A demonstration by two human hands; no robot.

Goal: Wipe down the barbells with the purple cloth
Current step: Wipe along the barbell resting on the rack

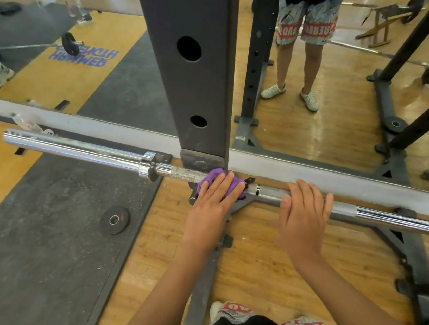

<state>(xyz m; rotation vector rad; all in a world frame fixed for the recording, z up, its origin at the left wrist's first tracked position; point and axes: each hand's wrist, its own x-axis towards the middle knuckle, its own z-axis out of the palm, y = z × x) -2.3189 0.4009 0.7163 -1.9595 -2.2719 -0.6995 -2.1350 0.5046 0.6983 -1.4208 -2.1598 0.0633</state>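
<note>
wooden gym floor (262,265) is spreading under a dark rack post (197,82), with a mirror (335,92) behind. the barbell (83,149) is running long, from far left of the hands to near right. the left hand (211,206) is pressing the purple cloth (211,177) on it beside the post, fingers straight. the right hand (302,216) is curling over bare bar just right of the cloth.
</note>
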